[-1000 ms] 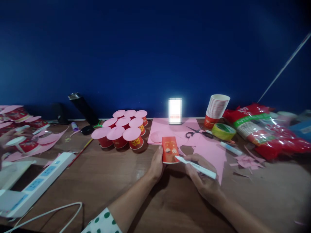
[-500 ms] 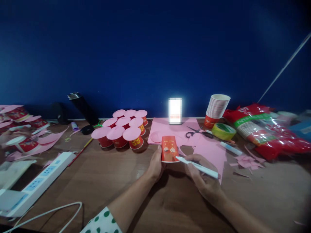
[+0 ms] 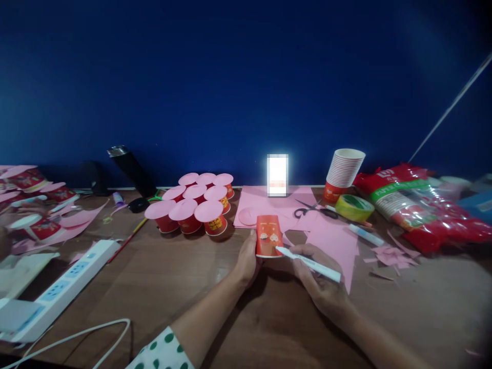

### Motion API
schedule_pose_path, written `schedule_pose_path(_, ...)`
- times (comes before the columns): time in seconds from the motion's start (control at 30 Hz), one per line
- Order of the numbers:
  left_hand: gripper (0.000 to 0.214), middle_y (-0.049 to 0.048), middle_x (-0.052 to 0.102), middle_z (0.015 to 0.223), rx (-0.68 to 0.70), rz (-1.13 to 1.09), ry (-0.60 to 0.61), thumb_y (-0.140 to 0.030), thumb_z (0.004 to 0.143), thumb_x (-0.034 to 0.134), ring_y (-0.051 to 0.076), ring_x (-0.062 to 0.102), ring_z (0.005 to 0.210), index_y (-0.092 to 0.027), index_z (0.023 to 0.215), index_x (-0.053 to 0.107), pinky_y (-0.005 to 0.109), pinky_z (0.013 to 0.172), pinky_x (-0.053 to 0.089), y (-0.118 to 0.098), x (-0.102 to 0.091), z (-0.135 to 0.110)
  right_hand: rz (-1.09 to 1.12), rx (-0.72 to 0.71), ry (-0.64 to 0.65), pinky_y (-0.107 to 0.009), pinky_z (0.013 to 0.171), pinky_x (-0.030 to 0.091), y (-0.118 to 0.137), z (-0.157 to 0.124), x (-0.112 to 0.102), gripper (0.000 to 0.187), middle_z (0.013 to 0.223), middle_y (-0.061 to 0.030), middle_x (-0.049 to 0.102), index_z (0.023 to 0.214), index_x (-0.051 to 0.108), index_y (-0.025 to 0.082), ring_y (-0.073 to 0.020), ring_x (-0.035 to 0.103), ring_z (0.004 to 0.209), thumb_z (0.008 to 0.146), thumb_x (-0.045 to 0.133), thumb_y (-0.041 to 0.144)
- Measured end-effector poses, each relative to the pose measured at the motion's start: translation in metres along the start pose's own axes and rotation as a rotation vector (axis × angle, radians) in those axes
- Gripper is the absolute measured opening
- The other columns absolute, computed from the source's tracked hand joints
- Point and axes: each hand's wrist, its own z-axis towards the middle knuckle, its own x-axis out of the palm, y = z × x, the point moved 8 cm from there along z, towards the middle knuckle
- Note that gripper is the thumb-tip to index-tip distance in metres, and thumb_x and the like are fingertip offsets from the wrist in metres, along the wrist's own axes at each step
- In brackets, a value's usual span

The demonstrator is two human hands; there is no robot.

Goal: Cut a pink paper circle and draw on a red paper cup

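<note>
My left hand (image 3: 248, 260) grips a red paper cup (image 3: 269, 230) from its left side, with the white rim toward me. Small printed figures show on the cup's face. In my right hand (image 3: 321, 279) is a white glue pen (image 3: 315, 265), its tip at the cup's lower right, by the rim; whether it touches I cannot tell. Behind the cup lie pink paper sheets (image 3: 274, 197) with cut-out holes and a pair of scissors (image 3: 307, 209). Left of my hands stand several red cups (image 3: 215, 225) with pink paper discs on top.
A tall stack of cups (image 3: 345, 169), a tape roll (image 3: 354, 208) and a red bag of cups (image 3: 415, 202) stand on the right. At the left are a power strip (image 3: 67, 284), a black bottle (image 3: 130, 171) and another person's hand (image 3: 5, 236). A lit screen (image 3: 277, 175) leans behind.
The glue pen and my right hand have shifted slightly left along the cup's lower part. My left hand holds the cup almost still.
</note>
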Motion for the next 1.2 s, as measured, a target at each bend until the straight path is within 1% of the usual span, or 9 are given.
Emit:
schedule_pose_path(0.2, 0.050, 0.0141, 0.072, 0.102, 0.016, 0.025, 0.008, -0.053, 0.085, 0.052, 0.028, 0.065, 0.097, -0.009, 0.101, 0.068, 0.044, 0.097, 0.043, -0.0021, 0.0022, -0.0011, 0.010, 0.021, 0.009, -0.026, 0.059, 0.053, -0.0001, 0.0001, 0.0006, 0.013, 0.082, -0.0044, 0.069, 0.098, 0.062, 0.020, -0.0167, 0.065, 0.068, 0.087, 0.055, 0.022)
schedule_pose_path(0.33, 0.046, 0.0126, 0.072, 0.100, 0.039, 0.041, -0.013, -0.052, 0.085, 0.053, 0.028, 0.066, 0.096, -0.011, 0.099, 0.069, 0.043, 0.096, 0.043, -0.0024, -0.0003, -0.0009, 0.007, 0.026, 0.004, -0.027, 0.059, 0.053, 0.0006, 0.0011, 0.0003, 0.013, 0.084, -0.0051, 0.069, 0.097, 0.063, 0.020, -0.0176, 0.066, 0.070, 0.087, 0.055, 0.023)
schedule_pose_path(0.43, 0.049, 0.0134, 0.072, 0.102, 0.035, 0.058, 0.005, -0.053, 0.086, 0.050, 0.027, 0.065, 0.097, -0.010, 0.100, 0.068, 0.043, 0.096, 0.044, -0.0008, -0.0012, -0.0006, 0.001, 0.025, 0.013, -0.027, 0.060, 0.054, 0.0019, 0.0012, 0.0008, 0.014, 0.083, -0.0054, 0.069, 0.097, 0.063, 0.019, -0.0183, 0.066, 0.071, 0.088, 0.054, 0.024)
schedule_pose_path(0.6, 0.051, 0.0140, 0.071, 0.102, 0.027, 0.076, 0.013, -0.054, 0.087, 0.048, 0.027, 0.065, 0.097, -0.009, 0.102, 0.068, 0.043, 0.096, 0.043, 0.0006, -0.0023, 0.0002, 0.019, 0.062, 0.001, -0.027, 0.057, 0.053, -0.0016, -0.0008, 0.0008, 0.014, 0.082, -0.0058, 0.069, 0.097, 0.063, 0.019, -0.0183, 0.066, 0.070, 0.088, 0.054, 0.024)
schedule_pose_path(0.73, 0.050, 0.0143, 0.070, 0.107, 0.028, 0.055, 0.009, -0.053, 0.086, 0.050, 0.027, 0.064, 0.101, -0.010, 0.103, 0.068, 0.042, 0.099, 0.041, -0.0002, -0.0009, 0.0002, 0.039, 0.058, 0.022, -0.026, 0.055, 0.052, -0.0032, -0.0006, 0.0029, 0.014, 0.080, -0.0050, 0.068, 0.099, 0.062, 0.020, -0.0177, 0.066, 0.068, 0.088, 0.054, 0.023)
schedule_pose_path(0.93, 0.050, 0.0142, 0.071, 0.102, 0.020, 0.060, -0.009, -0.054, 0.085, 0.052, 0.028, 0.065, 0.099, -0.009, 0.101, 0.068, 0.044, 0.099, 0.041, -0.0017, -0.0010, -0.0010, 0.007, 0.028, 0.021, -0.025, 0.054, 0.051, 0.0003, 0.0011, 0.0014, 0.013, 0.082, -0.0053, 0.068, 0.097, 0.062, 0.019, -0.0162, 0.064, 0.066, 0.087, 0.054, 0.022)
schedule_pose_path(1.1, 0.050, 0.0147, 0.071, 0.101, 0.001, 0.028, -0.034, -0.053, 0.084, 0.054, 0.029, 0.065, 0.100, -0.009, 0.101, 0.068, 0.045, 0.098, 0.042, -0.0021, 0.0004, -0.0024, 0.006, 0.067, 0.024, -0.025, 0.050, 0.048, 0.0001, 0.0003, 0.0014, 0.013, 0.078, -0.0051, 0.067, 0.095, 0.063, 0.018, -0.0146, 0.060, 0.059, 0.087, 0.054, 0.024)
schedule_pose_path(1.2, 0.050, 0.0151, 0.071, 0.103, -0.024, -0.003, -0.048, -0.054, 0.083, 0.055, 0.031, 0.064, 0.102, -0.009, 0.102, 0.068, 0.046, 0.098, 0.043, -0.0017, 0.0012, -0.0032, 0.023, 0.102, 0.034, -0.025, 0.048, 0.047, -0.0005, -0.0010, 0.0022, 0.012, 0.072, -0.0042, 0.065, 0.093, 0.063, 0.018, -0.0142, 0.057, 0.056, 0.086, 0.054, 0.025)
